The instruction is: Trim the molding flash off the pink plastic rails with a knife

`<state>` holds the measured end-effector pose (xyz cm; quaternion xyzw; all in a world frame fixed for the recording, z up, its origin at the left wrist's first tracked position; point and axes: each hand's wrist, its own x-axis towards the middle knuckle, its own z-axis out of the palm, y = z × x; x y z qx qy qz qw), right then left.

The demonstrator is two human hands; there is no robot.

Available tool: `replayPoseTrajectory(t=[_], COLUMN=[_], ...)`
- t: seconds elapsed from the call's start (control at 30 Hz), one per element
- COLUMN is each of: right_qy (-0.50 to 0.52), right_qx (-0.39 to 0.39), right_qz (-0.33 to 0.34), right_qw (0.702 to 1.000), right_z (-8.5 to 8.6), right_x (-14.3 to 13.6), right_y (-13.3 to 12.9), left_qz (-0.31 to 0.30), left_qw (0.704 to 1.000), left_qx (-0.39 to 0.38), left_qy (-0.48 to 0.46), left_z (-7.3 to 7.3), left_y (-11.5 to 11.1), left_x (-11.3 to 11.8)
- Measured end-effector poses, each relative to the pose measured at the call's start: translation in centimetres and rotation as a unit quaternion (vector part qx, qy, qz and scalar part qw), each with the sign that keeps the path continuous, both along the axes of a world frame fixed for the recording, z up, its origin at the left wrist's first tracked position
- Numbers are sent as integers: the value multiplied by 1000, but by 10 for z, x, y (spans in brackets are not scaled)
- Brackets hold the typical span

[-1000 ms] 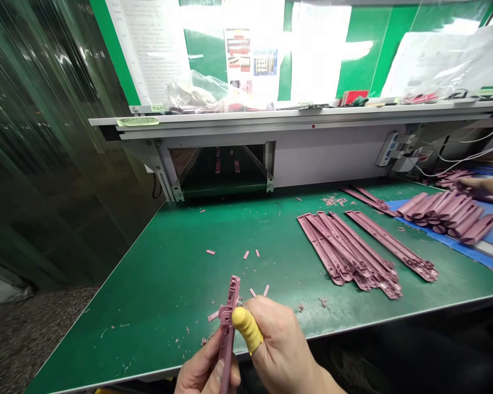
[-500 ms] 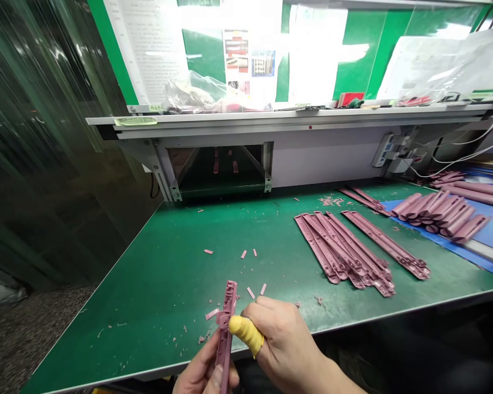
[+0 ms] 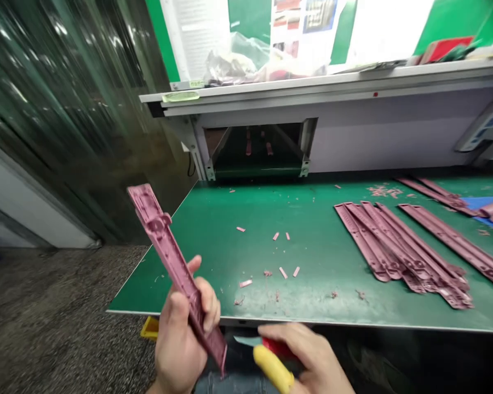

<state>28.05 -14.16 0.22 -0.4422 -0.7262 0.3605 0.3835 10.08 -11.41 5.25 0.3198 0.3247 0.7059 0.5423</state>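
My left hand (image 3: 181, 336) grips a long pink plastic strip (image 3: 170, 260) near its lower end; the strip tilts up and to the left, off the bench's near left corner. My right hand (image 3: 302, 358), with a yellow finger cot (image 3: 273, 371) on the thumb, holds a small red-handled blade (image 3: 267, 345) just right of the strip's lower end. The blade tip is close to the strip but apart from it. Small pink trimmings (image 3: 285, 272) lie on the green bench mat (image 3: 312, 246) in front of my hands.
A fanned pile of pink strips (image 3: 398, 251) lies at the right of the mat, with more strips (image 3: 456, 241) beyond. A raised shelf (image 3: 332, 85) with papers and bags runs along the back, above an open chute (image 3: 257, 150). Speckled floor lies left.
My view has swung left and down. My left hand has lifted the strip and tilted it leftward, showing its length. My right hand has pulled the blade off the strip's top end and dropped lower.
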Motion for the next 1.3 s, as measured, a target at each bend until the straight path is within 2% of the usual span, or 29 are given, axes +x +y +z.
replayPoseTrajectory(t=[0.1, 0.2, 0.33, 0.57, 0.7, 0.8, 0.87, 0.93, 1.0, 1.03, 1.07, 1.1, 1.13, 1.17, 1.2, 1.23, 1.27, 1.3], right_qy=[-126, -197, -231, -226, -155, -30, 46, 105, 152, 169, 179, 183, 180, 174, 171, 170, 173, 180], right_qx=[68, 79, 60, 70, 85, 14, -30, -3, 60, 80, 77, 49, 5, -48, -105, -162, -215, -254], right_qz=[10, 20, 24, -50, -28, -13, -24, -1, 50, 65, 66, 52, 34, 25, 28, 45, 72, 102], right_qw=[990, 977, 971, 970, 984, 999, 998, 994, 985, 980, 979, 981, 983, 983, 979, 971, 959, 945], right_z=[17, 26, 24, 16, 17, 19, 20, 20, 18, 18, 19, 20, 23, 28, 34, 40, 47, 53], right_x=[-11, -15, -15, -15, -6, -2, -7, -19, -32, -37, -40, -40, -37, -32, -25, -16, -8, 1], right_y=[15, 19, 18, 24, 25, 24, 23, 22, 23, 24, 26, 28, 30, 33, 34, 36, 37, 38], left_qz=[19, 27, 15, -56, -70, -62, -33, 10, 43, 66, 95, 146, 205, 250, 286, 248, 183, 106], left_qw=[994, 985, 972, 971, 980, 987, 991, 994, 996, 996, 995, 986, 959, 902, 817, 726, 642, 577], left_qx=[94, 137, 172, 157, 149, 141, 128, 104, 42, 2, -30, -38, -18, 43, 134, 230, 317, 381], left_qy=[60, 105, 160, 171, 111, 52, 18, -26, -70, -65, -18, 70, 196, 349, 483, 598, 674, 715], left_z=[15, 18, 11, 10, 17, 27, 33, 36, 33, 30, 25, 18, 11, 5, -1, -5, -7, -7], left_y=[12, 12, 8, 2, 4, 11, 17, 24, 30, 32, 33, 33, 33, 32, 30, 28, 26, 25], left_x=[5, 8, 7, 10, 2, -6, -6, -2, 1, 2, 1, -2, -7, -12, -19, -25, -31, -37])
